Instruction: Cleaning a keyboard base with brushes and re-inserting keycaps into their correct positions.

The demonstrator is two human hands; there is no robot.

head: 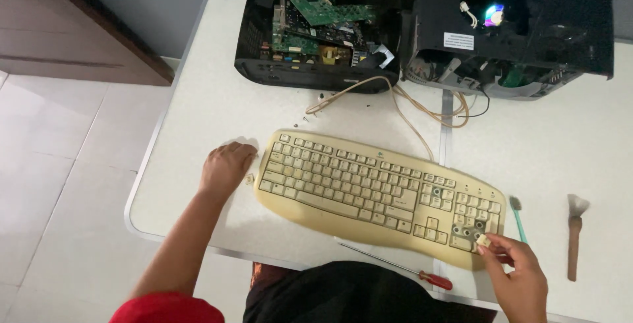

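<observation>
The right hand is pinching 1 small keycap at the number-pad corner of the old yellow keyboard, which is lying on the white table. A few keys are already off there, showing dark round holes. Most keys are sitting in place, so I think lots of work is left. The left hand is curling loosely beside the keyboard's other end, near another loose keycap. A red-handled screwdriver is lying close by.
</observation>
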